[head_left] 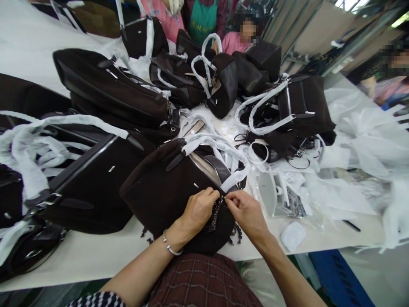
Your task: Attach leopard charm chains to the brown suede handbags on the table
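Note:
A dark brown handbag (159,183) lies tilted on the table in front of me, its top partly open and a light lining showing. White wrapping covers its handles (238,160). At the bag's near right end hangs a braided tassel charm (214,218) with a small metal clasp. My left hand (200,209) is closed, fingertips pinching at the top of this charm. From the right, my right hand (247,211) pinches beside the same clasp, its fingertips almost meeting the left ones. What exactly the right fingertips hold is too small to tell.
Similar dark bags with wrapped handles crowd the left (92,183), back (108,89) and right (303,102). An open white box (267,192) with small parts, clear plastic wrapping (338,192) and a black pen-like stick (351,225) lie at right. Other people stand across the table.

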Demonstrator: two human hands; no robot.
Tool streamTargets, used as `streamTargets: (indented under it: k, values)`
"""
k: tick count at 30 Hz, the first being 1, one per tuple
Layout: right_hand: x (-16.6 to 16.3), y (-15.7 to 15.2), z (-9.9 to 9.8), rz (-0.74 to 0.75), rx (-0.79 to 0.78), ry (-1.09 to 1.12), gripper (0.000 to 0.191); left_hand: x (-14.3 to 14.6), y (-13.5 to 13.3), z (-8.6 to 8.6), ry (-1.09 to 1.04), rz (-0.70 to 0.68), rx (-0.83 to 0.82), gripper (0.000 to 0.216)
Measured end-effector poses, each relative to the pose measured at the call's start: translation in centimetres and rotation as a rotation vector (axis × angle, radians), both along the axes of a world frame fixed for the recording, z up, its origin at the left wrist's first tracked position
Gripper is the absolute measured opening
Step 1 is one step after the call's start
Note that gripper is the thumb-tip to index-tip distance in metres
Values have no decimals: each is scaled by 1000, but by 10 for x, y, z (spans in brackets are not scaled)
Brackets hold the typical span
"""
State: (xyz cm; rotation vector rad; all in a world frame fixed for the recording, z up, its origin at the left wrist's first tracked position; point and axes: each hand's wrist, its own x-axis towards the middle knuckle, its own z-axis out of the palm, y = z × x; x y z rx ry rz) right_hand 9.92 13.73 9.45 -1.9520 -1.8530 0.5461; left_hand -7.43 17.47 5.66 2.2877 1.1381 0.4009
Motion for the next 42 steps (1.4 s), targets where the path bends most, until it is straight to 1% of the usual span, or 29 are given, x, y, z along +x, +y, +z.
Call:
streamTargets:
  k: [4,6,8,11,13,16,22,29,32,36,39,42]
  values:
    - [-1,1,0,31,2,-48,11,3,2,2,64,-39,59,18]
    - [-2,2,-1,31,5,-58,12,5,3,2,49,-52,64,17]
    - [-2,2,-2,29,8,-60,13,7,4,0,4,-36,48,17]
    - [-2,3,-7,16,-2,-51,13,11,7,-7,-147,54,-67,16]
    - [-1,5,-11,8,-17,-44,13,14,8,-12,-266,142,-170,11]
    - [0,7,-15,8,-43,-38,15,17,9,-16,-349,245,-261,6]
    - [0,9,-17,10,-39,-31,18,19,11,-8,-257,238,-257,12]
    - [1,10,-13,15,3,-40,16,27,12,-8,-234,333,-217,11]
    - [0,7,-10,70,44,-117,16,25,8,-9,-284,344,-192,11]
    - [-7,1,-2,154,101,-328,18,16,5,-11,-382,319,-202,10]
    - [-13,3,7,216,56,-470,20,11,5,-13,-435,305,-225,10]
    - [-15,11,12,262,-53,-538,22,11,4,-15,-457,296,-243,11]
